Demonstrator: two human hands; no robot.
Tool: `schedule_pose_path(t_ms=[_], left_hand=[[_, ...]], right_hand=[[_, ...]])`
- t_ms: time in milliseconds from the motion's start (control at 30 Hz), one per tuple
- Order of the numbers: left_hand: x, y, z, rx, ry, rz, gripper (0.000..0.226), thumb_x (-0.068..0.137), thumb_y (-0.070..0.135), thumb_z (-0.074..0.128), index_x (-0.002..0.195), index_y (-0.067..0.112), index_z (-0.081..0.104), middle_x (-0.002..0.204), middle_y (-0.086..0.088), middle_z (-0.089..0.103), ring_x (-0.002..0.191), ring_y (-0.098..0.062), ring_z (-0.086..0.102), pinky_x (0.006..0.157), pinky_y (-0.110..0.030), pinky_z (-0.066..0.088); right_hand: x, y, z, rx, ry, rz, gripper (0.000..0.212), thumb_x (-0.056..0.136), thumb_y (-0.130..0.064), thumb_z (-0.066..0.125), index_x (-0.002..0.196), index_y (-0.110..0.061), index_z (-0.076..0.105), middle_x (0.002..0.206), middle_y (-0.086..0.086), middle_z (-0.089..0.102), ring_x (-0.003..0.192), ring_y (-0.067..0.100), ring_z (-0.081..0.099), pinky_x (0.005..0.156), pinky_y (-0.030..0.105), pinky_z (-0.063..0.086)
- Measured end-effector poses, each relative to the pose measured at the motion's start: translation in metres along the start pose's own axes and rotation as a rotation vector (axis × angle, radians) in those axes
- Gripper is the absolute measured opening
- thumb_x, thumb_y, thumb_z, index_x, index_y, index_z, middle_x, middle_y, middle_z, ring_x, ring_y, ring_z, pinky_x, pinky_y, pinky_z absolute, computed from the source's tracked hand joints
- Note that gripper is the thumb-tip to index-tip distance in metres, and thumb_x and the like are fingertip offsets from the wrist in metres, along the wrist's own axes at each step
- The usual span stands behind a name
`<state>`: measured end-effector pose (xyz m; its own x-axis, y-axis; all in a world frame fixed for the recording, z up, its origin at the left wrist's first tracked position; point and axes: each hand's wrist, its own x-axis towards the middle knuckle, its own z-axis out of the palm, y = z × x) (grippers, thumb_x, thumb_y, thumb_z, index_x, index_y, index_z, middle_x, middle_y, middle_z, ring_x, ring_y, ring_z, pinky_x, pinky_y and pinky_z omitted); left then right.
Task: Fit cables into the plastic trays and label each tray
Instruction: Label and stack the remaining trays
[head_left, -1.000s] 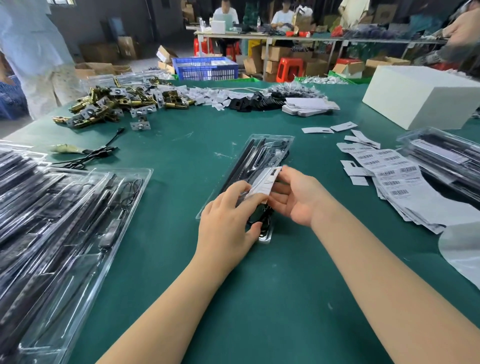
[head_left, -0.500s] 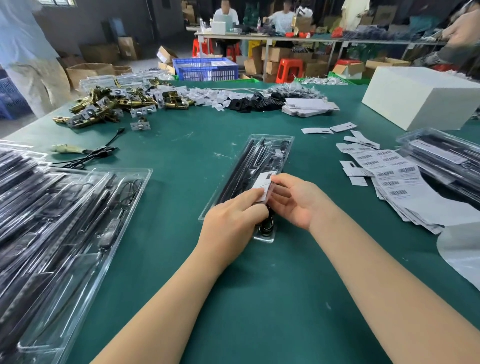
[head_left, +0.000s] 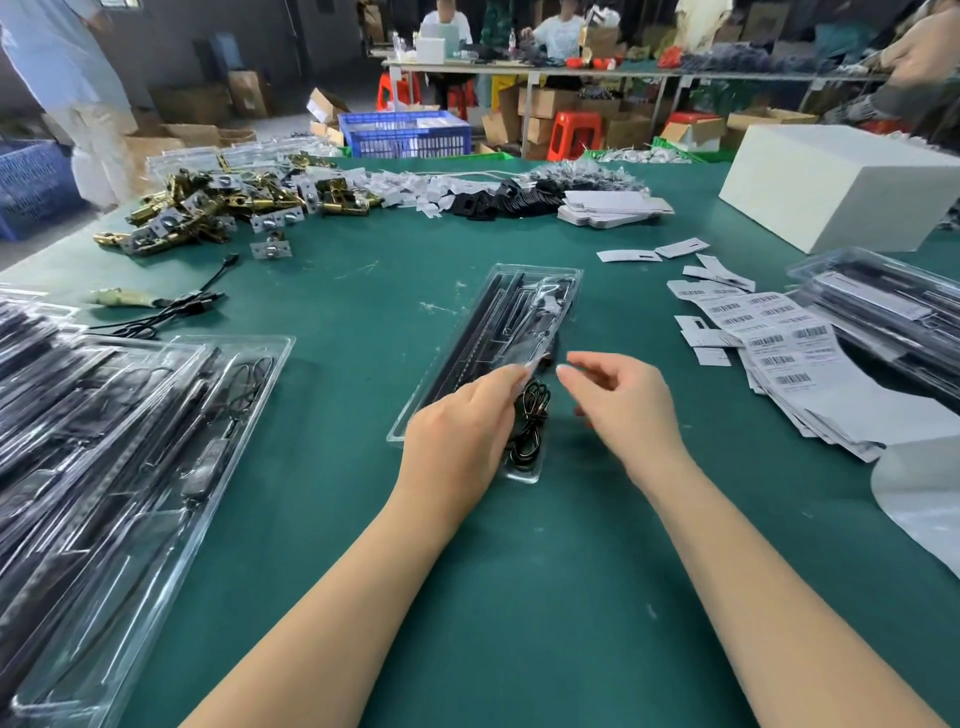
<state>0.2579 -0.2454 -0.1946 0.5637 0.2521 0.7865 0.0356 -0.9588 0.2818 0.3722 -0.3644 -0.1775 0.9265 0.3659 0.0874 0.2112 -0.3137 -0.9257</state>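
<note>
A long clear plastic tray (head_left: 524, 291) lies in the middle of the green table, holding black strips and a coiled black cable (head_left: 530, 421) at its near end. My left hand (head_left: 462, 431) rests on the tray's near left part. Its fingertips pin a pale, blurred label (head_left: 531, 365) against the tray's top. My right hand (head_left: 623, 405) hovers just right of the tray with its fingers spread and nothing in them. It touches neither the label nor the tray.
Stacked filled trays (head_left: 104, 441) crowd the left edge, and more filled trays (head_left: 883, 312) sit at the right. Barcode label sheets (head_left: 789, 358) lie right of my hands. Brass latch parts (head_left: 208, 208), a loose black cable (head_left: 176, 306) and a white box (head_left: 841, 182) are farther back.
Both hands held the white label over the tray before. Now my right hand has let go and pulled away to the right, while my left fingertips stay on the label.
</note>
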Motion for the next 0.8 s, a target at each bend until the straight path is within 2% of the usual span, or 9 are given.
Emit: schedule_pose_path(t_ms=[33,100,200,300,400,567,667,800], left_hand=[[0.000,0.000,0.001,-0.005,-0.005,-0.002,0.028,0.077,0.000,0.073,0.103,0.010,0.072,0.081,0.002,0.073,0.071,-0.014,0.059,0.060,-0.025,0.037],[0.000,-0.001,0.000,-0.022,-0.023,-0.032,0.026,0.078,0.006,0.066,0.103,0.012,0.072,0.080,0.002,0.072,0.074,-0.014,0.058,0.056,-0.023,0.037],[-0.001,0.000,-0.002,-0.064,-0.076,-0.095,0.027,0.079,0.007,0.065,0.105,0.014,0.071,0.079,0.002,0.072,0.067,-0.018,0.065,0.053,-0.026,0.045],[-0.001,0.002,-0.004,-0.096,-0.089,-0.133,0.029,0.079,0.001,0.069,0.106,0.012,0.070,0.078,0.001,0.071,0.067,-0.022,0.065,0.053,-0.031,0.052],[0.000,0.002,-0.004,-0.112,-0.072,-0.188,0.030,0.080,0.002,0.068,0.108,0.014,0.069,0.077,0.002,0.069,0.069,-0.021,0.062,0.056,-0.036,0.053],[0.000,0.001,-0.003,-0.139,-0.032,-0.209,0.029,0.081,0.002,0.067,0.107,0.014,0.069,0.080,0.003,0.070,0.070,-0.020,0.063,0.056,-0.037,0.054],[0.000,0.001,-0.002,-0.143,-0.021,-0.215,0.029,0.080,0.001,0.068,0.106,0.013,0.069,0.080,0.003,0.070,0.071,-0.015,0.059,0.056,-0.033,0.052],[-0.002,0.004,-0.003,-0.108,-0.061,-0.114,0.027,0.077,0.004,0.065,0.100,0.015,0.071,0.076,0.006,0.069,0.075,-0.013,0.056,0.050,-0.026,0.049]], right_hand=[[-0.004,0.008,-0.004,-0.171,0.015,-0.102,0.034,0.083,-0.038,0.073,0.112,-0.021,0.072,0.084,-0.020,0.067,0.069,-0.007,0.060,0.068,0.004,0.044],[-0.010,0.018,-0.005,-0.331,-0.083,-0.155,0.046,0.075,-0.051,0.076,0.114,-0.027,0.071,0.091,-0.020,0.064,0.074,-0.008,0.055,0.067,0.004,0.037],[-0.013,0.023,0.001,-0.420,-0.197,-0.186,0.066,0.071,-0.060,0.074,0.127,-0.026,0.063,0.127,-0.008,0.060,0.110,0.009,0.054,0.092,0.023,0.042],[-0.015,0.020,0.005,-0.498,-0.202,-0.237,0.075,0.072,-0.062,0.072,0.134,-0.024,0.057,0.136,-0.002,0.053,0.128,0.015,0.045,0.105,0.031,0.039],[-0.018,0.019,0.006,-0.513,-0.209,-0.250,0.077,0.074,-0.063,0.068,0.139,-0.026,0.051,0.135,0.001,0.050,0.129,0.019,0.042,0.105,0.035,0.039],[-0.019,0.017,0.008,-0.620,-0.252,-0.230,0.082,0.071,-0.072,0.063,0.140,-0.030,0.050,0.131,0.000,0.047,0.127,0.020,0.037,0.107,0.038,0.037],[-0.017,0.014,0.011,-0.683,-0.261,-0.234,0.081,0.072,-0.074,0.061,0.139,-0.029,0.050,0.128,0.000,0.045,0.124,0.021,0.035,0.104,0.038,0.038],[-0.019,0.017,0.011,-0.619,-0.251,-0.222,0.078,0.073,-0.070,0.062,0.138,-0.028,0.051,0.131,0.000,0.045,0.125,0.021,0.034,0.105,0.036,0.036]])
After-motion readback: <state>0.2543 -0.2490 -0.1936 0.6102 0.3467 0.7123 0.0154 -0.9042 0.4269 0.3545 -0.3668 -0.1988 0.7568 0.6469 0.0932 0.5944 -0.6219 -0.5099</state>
